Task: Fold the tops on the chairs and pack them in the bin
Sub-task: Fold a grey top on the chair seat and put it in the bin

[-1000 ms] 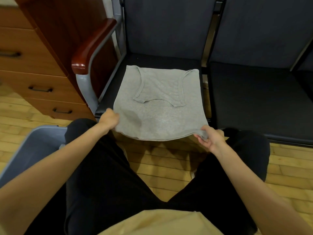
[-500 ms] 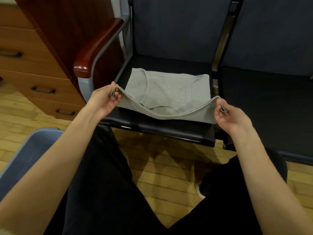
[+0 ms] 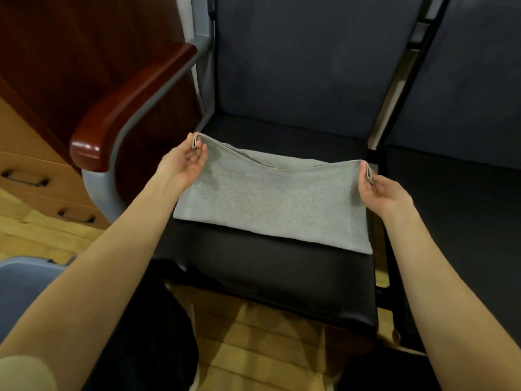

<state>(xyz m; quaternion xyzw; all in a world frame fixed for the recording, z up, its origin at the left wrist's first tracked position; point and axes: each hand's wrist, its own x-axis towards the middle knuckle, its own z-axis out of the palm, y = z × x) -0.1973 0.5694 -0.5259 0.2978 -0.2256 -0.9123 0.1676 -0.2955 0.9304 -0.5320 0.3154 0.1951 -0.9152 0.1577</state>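
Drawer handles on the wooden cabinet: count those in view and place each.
2. One dark drawer handle sits at the left edge below the chair's wooden armrest; the other is lower, nearer the wood floor. Others may lie outside the view.
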